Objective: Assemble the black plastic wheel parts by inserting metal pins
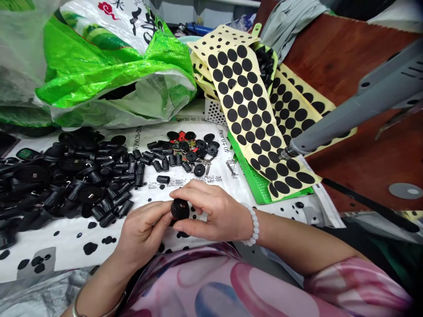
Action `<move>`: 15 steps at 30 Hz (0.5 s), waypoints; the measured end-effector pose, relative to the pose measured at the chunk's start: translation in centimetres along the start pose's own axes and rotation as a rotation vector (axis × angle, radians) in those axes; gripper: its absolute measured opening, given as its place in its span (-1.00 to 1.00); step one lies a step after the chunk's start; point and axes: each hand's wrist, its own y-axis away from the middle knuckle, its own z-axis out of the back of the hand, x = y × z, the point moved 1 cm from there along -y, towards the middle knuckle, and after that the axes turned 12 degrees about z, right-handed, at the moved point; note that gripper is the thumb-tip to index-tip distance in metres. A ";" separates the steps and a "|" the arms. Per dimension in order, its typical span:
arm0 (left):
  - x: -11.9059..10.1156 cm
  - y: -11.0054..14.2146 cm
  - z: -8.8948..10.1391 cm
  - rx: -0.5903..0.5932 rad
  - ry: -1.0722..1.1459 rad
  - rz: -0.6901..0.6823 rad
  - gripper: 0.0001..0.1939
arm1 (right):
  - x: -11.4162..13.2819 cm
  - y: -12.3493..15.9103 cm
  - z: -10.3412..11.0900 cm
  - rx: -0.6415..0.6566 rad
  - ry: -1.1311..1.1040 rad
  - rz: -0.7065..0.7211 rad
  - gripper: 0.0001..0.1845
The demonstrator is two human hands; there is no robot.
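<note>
Between my two hands, just above the white sheeted table, is a small round black plastic part. My left hand pinches its left side with thumb and fingertips. From the right, the thumb and fingers of my right hand close round the same part. Its underside is hidden by the fingers. Ahead of my hands lie loose black caps and short black ribbed cylinders. To the left spreads a large heap of black plastic parts.
A green and white woven bag stands at the back left. Sheets of round black stickers lean over a white basket and green tray. A grey powered screwdriver reaches in from the right, tip low over the stickers.
</note>
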 end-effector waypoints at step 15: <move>0.0 -0.1 -0.6 -0.187 -0.143 -0.207 -0.84 | -0.2 0.3 -1.3 -0.006 0.289 0.035 -0.30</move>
